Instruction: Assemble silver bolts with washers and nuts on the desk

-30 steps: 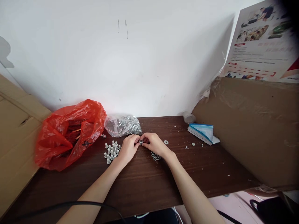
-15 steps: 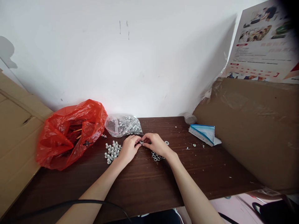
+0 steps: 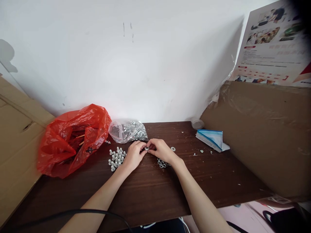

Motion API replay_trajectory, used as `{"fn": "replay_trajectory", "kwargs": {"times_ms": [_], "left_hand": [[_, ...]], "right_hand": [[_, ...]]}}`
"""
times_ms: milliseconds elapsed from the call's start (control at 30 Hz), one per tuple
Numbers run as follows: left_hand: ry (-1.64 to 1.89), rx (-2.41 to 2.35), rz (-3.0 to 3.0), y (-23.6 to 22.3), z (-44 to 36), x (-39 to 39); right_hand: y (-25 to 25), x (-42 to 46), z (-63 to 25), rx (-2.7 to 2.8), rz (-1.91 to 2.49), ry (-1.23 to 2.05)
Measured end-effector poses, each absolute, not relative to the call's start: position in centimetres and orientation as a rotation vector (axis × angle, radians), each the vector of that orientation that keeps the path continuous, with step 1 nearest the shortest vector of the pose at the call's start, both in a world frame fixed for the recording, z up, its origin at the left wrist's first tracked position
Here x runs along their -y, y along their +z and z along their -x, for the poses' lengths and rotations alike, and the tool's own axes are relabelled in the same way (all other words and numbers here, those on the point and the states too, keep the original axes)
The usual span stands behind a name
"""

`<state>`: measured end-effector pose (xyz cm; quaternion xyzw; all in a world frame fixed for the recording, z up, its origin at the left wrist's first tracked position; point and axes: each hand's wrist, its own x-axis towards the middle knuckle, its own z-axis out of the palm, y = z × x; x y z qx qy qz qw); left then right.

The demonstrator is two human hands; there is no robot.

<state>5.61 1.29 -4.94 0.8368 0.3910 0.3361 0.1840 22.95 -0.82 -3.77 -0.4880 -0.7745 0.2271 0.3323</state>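
Note:
My left hand (image 3: 135,154) and my right hand (image 3: 160,150) meet over the middle of the table, both closed in a pinch. Between their fingertips is a small round metal washer (image 3: 146,148); whether anything else sits with it is too small to tell. Several pale metal bolts (image 3: 117,158) stand in a cluster just left of my left hand. A group of hex nuts (image 3: 162,163) lies below my right hand, partly covered by the wrist. One loose flat washer (image 3: 173,149) rests on the table right of my right hand.
A clear zip bag (image 3: 131,131) of metal hardware lies against the wall. An open red plastic bag (image 3: 73,142) sits on the left. A blue and white packet (image 3: 210,139) and small scraps are on the right. Cardboard (image 3: 262,139) borders both sides; a black cable (image 3: 80,211) crosses in front.
The washer between my fingertips now shows more of its flat face, so it has tilted slightly. Both hands stay in nearly the same place.

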Motion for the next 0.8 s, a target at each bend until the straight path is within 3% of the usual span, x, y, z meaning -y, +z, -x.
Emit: {"fn": "replay_trajectory", "kwargs": {"times_ms": [567,800], "left_hand": [[0.903,-1.087,-2.362,-4.9,-5.7,-0.9],[0.905,-1.086,-2.364,-5.1,-5.5,-0.9]], "right_hand": [[-3.7,0.8,-23.0,1.986,1.279,0.696],[6.5,7.4,-24.3,1.627,0.885,0.489]]}}
